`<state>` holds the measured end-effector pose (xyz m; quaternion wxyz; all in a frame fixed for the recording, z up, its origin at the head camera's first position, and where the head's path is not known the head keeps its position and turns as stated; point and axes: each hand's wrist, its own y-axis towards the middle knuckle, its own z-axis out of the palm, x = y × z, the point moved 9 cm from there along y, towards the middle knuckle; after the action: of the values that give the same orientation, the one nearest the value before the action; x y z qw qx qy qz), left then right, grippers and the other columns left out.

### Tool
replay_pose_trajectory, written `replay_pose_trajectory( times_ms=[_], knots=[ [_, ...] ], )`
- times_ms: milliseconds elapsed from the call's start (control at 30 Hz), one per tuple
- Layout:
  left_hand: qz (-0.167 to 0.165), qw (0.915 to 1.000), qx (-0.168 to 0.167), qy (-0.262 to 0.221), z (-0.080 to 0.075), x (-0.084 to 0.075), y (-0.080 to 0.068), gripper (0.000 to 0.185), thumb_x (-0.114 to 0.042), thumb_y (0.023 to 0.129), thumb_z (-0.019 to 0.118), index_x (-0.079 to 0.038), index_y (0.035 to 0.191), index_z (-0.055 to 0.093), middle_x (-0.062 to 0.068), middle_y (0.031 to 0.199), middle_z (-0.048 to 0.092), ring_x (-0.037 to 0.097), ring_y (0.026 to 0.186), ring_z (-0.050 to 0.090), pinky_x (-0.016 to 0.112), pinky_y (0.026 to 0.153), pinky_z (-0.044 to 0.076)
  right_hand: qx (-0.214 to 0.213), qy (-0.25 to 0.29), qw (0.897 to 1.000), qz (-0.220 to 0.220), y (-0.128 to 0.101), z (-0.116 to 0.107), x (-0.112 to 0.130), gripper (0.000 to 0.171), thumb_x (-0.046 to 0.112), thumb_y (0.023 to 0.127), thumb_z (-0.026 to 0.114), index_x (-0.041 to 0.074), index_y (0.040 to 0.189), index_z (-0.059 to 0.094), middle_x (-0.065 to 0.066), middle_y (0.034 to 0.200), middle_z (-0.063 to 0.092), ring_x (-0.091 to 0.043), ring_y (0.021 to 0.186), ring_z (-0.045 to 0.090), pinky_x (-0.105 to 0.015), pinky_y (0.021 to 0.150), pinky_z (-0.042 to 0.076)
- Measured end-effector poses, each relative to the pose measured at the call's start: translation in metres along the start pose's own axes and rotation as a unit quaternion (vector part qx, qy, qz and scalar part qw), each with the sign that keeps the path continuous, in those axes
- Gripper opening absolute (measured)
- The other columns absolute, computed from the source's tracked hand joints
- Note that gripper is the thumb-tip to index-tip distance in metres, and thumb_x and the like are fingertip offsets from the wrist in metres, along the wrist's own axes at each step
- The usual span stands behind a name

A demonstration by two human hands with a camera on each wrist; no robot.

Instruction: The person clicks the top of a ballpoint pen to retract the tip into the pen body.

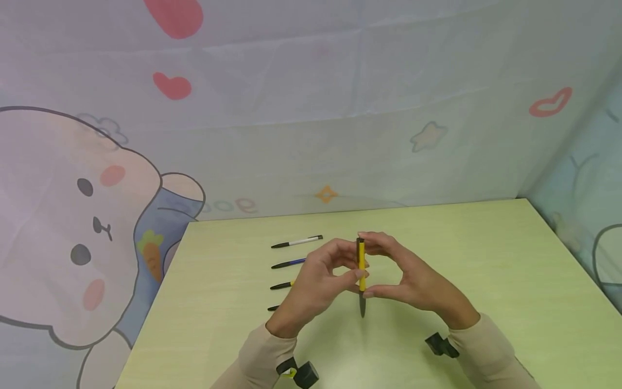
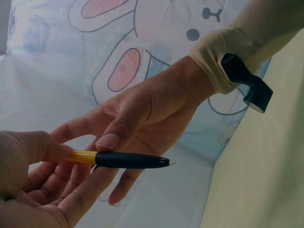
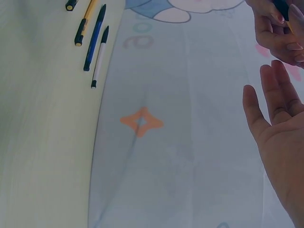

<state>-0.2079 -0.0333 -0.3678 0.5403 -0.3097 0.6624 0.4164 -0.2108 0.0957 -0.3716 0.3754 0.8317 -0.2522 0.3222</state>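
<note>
A yellow ballpoint pen (image 1: 362, 267) with a black grip and clip stands lengthwise in the head view, its tip toward me. My left hand (image 1: 318, 281) pinches the yellow barrel between thumb and fingers. From the other side my right hand (image 1: 413, 275) holds the pen, thumb at the black grip and index finger at the top end. The left wrist view shows the pen's metal point (image 2: 172, 162) sticking out of the grip. In the right wrist view, straight fingers (image 3: 270, 90) of the right hand show, while its thumb is out of frame.
Left of my hands, a white pen (image 1: 303, 241), a blue pen (image 1: 290, 263) and another yellow pen (image 1: 281, 286) lie in a column on the pale table (image 1: 223, 346). Below them a further pen's dark end (image 1: 273, 308) shows past my left arm. A printed cloth (image 1: 291, 151) hangs behind the table.
</note>
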Motion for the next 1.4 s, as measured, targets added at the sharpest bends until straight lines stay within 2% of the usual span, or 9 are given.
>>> replay_pose_trajectory(
  times_ms=[233, 467, 700, 900, 1167, 1400],
  knots=[
    [0.0, 1.0, 0.001, -0.001, 0.0, -0.0004, -0.0001, 0.03, 0.001, 0.094, 0.07, -0.004, 0.122, 0.061, 0.019, 0.108, 0.066, 0.023, 0.098, 0.067, 0.044, 0.071, 0.064, 0.002, 0.002, 1.0, 0.006, -0.0002, 0.0003, 0.0005, 0.093, 0.014, 0.081, 0.087, 0.019, 0.156, 0.032, -0.002, 0.152, 0.045, -0.018, 0.135, 0.052, -0.042, 0.112, 0.045],
    [0.003, 1.0, 0.001, 0.003, -0.0001, -0.0017, -0.0004, 0.029, 0.001, 0.094, 0.07, -0.003, 0.121, 0.061, 0.019, 0.109, 0.066, 0.023, 0.099, 0.067, 0.044, 0.071, 0.064, 0.0, 0.0, 1.0, -0.006, -0.0005, -0.0002, 0.0028, 0.091, 0.013, 0.082, 0.086, 0.016, 0.156, 0.032, -0.002, 0.151, 0.046, -0.018, 0.134, 0.053, -0.036, 0.111, 0.045],
    [0.004, 0.9999, 0.0, 0.01, 0.0, -0.0029, -0.0007, 0.029, 0.001, 0.094, 0.07, -0.004, 0.121, 0.061, 0.02, 0.11, 0.067, 0.022, 0.098, 0.067, 0.043, 0.07, 0.064, 0.001, 0.002, 1.0, 0.001, -0.0012, -0.0001, 0.0025, 0.09, 0.013, 0.083, 0.085, 0.018, 0.155, 0.032, 0.0, 0.151, 0.046, -0.019, 0.134, 0.053, -0.034, 0.112, 0.045],
    [0.002, 0.9999, 0.0, 0.015, -0.0004, -0.002, 0.0, 0.029, 0.001, 0.094, 0.07, -0.004, 0.121, 0.062, 0.02, 0.11, 0.066, 0.022, 0.098, 0.067, 0.043, 0.07, 0.064, 0.004, 0.007, 1.0, 0.009, -0.0023, 0.0007, 0.0001, 0.089, 0.013, 0.083, 0.085, 0.019, 0.155, 0.032, 0.001, 0.151, 0.046, -0.018, 0.135, 0.052, -0.038, 0.112, 0.045],
    [-0.007, 0.9999, 0.008, 0.008, -0.002, -0.0036, 0.0019, 0.031, -0.001, 0.095, 0.069, -0.003, 0.124, 0.06, 0.018, 0.112, 0.065, 0.023, 0.099, 0.066, 0.044, 0.074, 0.064, -0.014, 0.001, 0.999, -0.029, -0.0018, -0.0048, 0.0061, 0.094, 0.007, 0.083, 0.085, 0.011, 0.158, 0.028, -0.002, 0.146, 0.051, -0.022, 0.133, 0.054, -0.041, 0.11, 0.046],
    [-0.016, 0.9999, 0.0, -0.005, -0.0065, -0.0059, 0.001, 0.035, -0.004, 0.096, 0.07, -0.002, 0.128, 0.058, 0.019, 0.114, 0.064, 0.025, 0.1, 0.066, 0.047, 0.076, 0.063, -0.03, 0.015, 0.998, -0.047, -0.0053, -0.0066, 0.0073, 0.096, -0.002, 0.078, 0.085, 0.008, 0.157, 0.032, -0.007, 0.141, 0.054, -0.026, 0.129, 0.054, -0.029, 0.111, 0.044]
  ],
)
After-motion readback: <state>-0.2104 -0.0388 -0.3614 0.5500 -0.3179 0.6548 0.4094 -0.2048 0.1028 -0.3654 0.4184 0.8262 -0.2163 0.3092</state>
